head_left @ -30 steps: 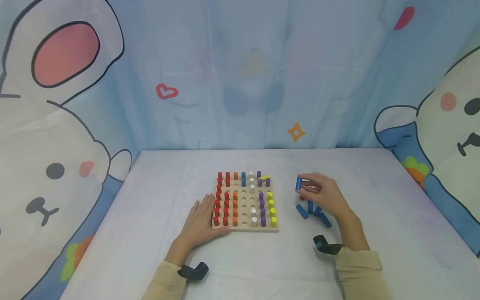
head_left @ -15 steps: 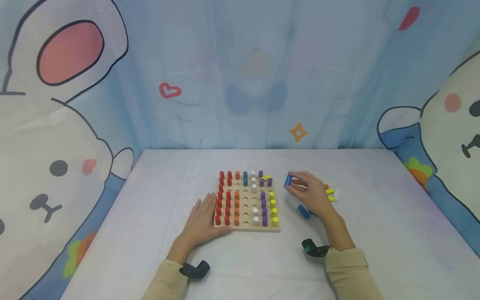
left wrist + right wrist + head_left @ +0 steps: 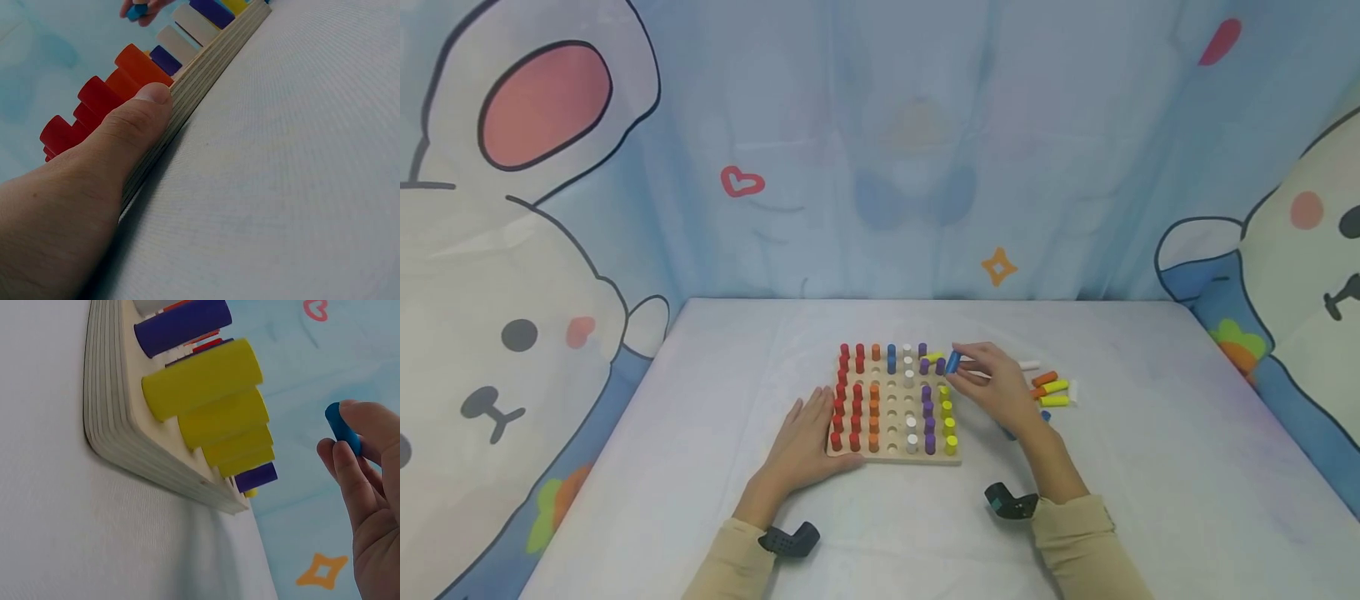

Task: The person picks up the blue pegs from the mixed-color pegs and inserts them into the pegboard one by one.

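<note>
Pinching a blue peg (image 3: 952,362) between its fingertips, the right hand (image 3: 997,390) hovers over the far right corner of the wooden pegboard (image 3: 892,452). Fingers straight, the left hand (image 3: 806,442) lies flat on the white table (image 3: 700,467), thumb touching the board's near left edge.

Loose orange, yellow and white wooden pegs (image 3: 1051,387) lying on the white tablecloth (image 3: 1150,467), right of centre. Behind, at the far side, a pale blue cartoon-printed curtain (image 3: 880,150) with bunny figures.
</note>
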The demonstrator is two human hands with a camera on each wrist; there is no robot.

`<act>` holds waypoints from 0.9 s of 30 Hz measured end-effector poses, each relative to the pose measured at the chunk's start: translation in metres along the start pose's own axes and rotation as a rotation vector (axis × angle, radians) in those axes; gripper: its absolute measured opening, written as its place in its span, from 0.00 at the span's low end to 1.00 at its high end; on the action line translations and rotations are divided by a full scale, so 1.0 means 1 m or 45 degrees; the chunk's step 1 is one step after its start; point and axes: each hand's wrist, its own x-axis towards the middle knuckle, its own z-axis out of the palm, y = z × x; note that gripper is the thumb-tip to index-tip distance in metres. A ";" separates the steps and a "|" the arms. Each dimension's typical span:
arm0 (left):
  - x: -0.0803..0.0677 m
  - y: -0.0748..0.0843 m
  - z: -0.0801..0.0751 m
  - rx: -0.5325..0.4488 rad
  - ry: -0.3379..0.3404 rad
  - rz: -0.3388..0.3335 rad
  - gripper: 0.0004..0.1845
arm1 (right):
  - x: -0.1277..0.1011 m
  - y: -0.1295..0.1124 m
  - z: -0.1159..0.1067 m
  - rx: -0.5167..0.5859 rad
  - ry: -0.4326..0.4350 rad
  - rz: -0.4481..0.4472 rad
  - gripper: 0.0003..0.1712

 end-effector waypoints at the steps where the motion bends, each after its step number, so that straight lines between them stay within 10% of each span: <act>1: 0.000 0.000 0.000 0.003 0.000 -0.001 0.63 | 0.001 -0.001 0.001 0.020 -0.004 -0.010 0.29; 16: 0.001 0.000 0.001 -0.003 -0.006 0.001 0.63 | 0.008 -0.007 0.022 0.454 -0.293 -0.005 0.26; 27: -0.001 0.000 -0.001 0.006 0.013 -0.006 0.63 | 0.014 -0.024 0.048 0.079 -0.145 -0.124 0.12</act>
